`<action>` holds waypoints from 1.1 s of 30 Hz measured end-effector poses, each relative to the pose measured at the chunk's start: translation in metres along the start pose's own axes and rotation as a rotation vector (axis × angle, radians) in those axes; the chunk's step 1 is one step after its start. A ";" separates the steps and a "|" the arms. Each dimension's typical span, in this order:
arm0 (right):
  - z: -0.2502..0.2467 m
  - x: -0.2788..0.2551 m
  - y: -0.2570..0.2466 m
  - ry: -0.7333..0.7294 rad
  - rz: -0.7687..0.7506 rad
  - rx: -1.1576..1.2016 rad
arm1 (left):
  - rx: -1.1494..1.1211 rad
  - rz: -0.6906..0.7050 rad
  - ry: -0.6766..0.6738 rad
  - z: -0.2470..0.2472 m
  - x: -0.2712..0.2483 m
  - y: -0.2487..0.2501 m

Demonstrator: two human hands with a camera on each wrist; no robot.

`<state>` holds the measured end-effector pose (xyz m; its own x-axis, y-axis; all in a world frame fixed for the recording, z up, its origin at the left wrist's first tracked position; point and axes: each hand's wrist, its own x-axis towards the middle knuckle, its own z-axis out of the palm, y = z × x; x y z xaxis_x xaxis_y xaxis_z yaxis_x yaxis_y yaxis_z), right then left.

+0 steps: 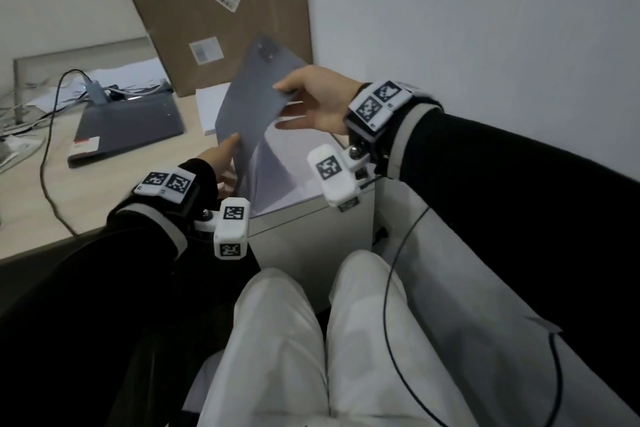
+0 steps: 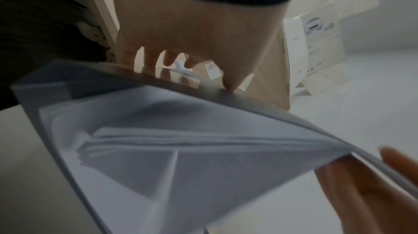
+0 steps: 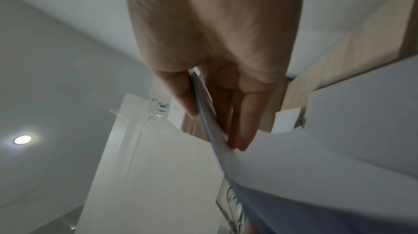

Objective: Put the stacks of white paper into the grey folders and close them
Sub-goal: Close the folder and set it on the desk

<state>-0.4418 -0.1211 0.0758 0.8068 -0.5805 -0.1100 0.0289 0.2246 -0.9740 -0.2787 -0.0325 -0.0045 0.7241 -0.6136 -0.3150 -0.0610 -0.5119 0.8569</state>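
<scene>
A grey folder [image 1: 249, 104] lies open on a white cabinet top, its front cover tilted up. My right hand [image 1: 282, 99] pinches the cover's upper right edge, thumb on the outer face and fingers behind; the right wrist view shows the cover edge [image 3: 210, 130] between thumb and fingers. My left hand [image 1: 232, 159] grips the cover's lower left edge. A stack of white paper [image 1: 287, 170] rests inside the folder under the raised cover [image 2: 248, 105]; its layered sheets [image 2: 181, 148] show in the left wrist view. A second white stack [image 1: 209, 107] lies behind the folder.
A closed grey folder [image 1: 128, 128] lies on the wooden desk [image 1: 104, 191] to the left, with cables [image 1: 52, 107] and loose papers behind it. A large cardboard box [image 1: 214, 10] leans against the wall. The white cabinet [image 1: 311, 236] stands before my knees.
</scene>
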 end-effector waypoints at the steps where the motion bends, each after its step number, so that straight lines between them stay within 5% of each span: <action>1: 0.012 0.001 -0.003 -0.005 -0.009 0.031 | -0.027 -0.017 0.004 -0.003 -0.001 0.001; 6: 0.071 0.007 -0.015 -0.051 -0.039 0.077 | -0.275 -0.066 -0.020 -0.024 -0.006 -0.001; 10: 0.085 0.013 -0.011 -0.046 -0.049 0.120 | -0.179 -0.033 -0.013 -0.046 0.034 -0.025; 18: 0.003 -0.002 0.008 0.181 -0.073 0.242 | -0.197 -0.055 -0.130 -0.014 -0.023 -0.022; 26: -0.080 -0.015 0.071 0.363 0.316 -0.070 | -0.161 -0.103 -0.131 0.006 -0.022 -0.023; 33: -0.093 0.004 0.094 0.461 0.297 -0.382 | -0.339 -0.042 -0.069 0.001 -0.018 -0.025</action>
<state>-0.4913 -0.1751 -0.0344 0.4108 -0.8309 -0.3753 -0.4350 0.1831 -0.8816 -0.2915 -0.0092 -0.0210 0.6720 -0.6416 -0.3697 0.2078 -0.3158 0.9258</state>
